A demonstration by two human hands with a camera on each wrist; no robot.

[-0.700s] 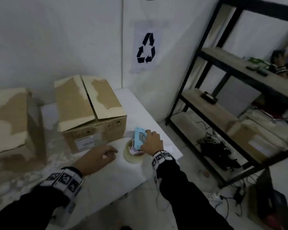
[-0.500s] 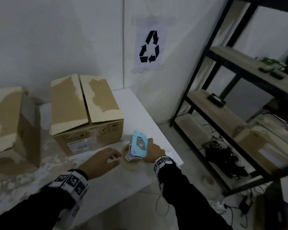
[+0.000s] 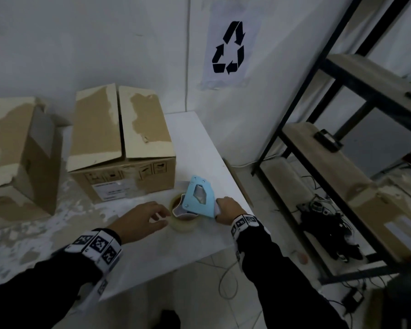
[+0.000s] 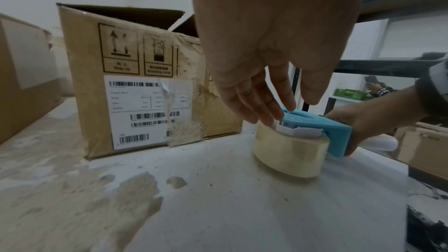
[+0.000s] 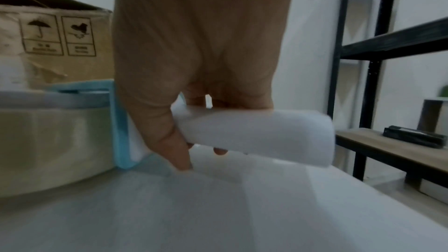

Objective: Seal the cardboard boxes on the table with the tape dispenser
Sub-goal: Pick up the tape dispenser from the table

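- We saw the right hand (image 3: 226,210) curled round the white handle (image 5: 257,137) of the blue tape dispenser (image 3: 197,200), near the right edge of the white tabletop (image 3: 199,143).
- Against the earlier frames, the dispenser had tipped up: 0.7 s ago it lay flatter under the hand, and now its blue side plate faced up and leaned toward the nearer cardboard box (image 3: 121,148).
- Its clear tape roll (image 4: 289,154) still sat on the tabletop, just in front of that box.
- The left hand (image 3: 140,219) had come closer to the roll than 0.7 s ago; its fingers (image 4: 254,102) were loosely spread and held nothing.
- In the left wrist view those fingers reached the front end of the dispenser above the roll; we could not tell whether they touched it.
- The nearer box stood where it was before, top flaps folded down but unsealed, a barcode label (image 4: 145,112) on its front.
- A second cardboard box (image 3: 17,153) stood at the left, with a side flap hanging open.
- A black shelving rack (image 3: 318,129) stood to the right of the tabletop, and a recycling sign (image 3: 229,47) hung on the wall.
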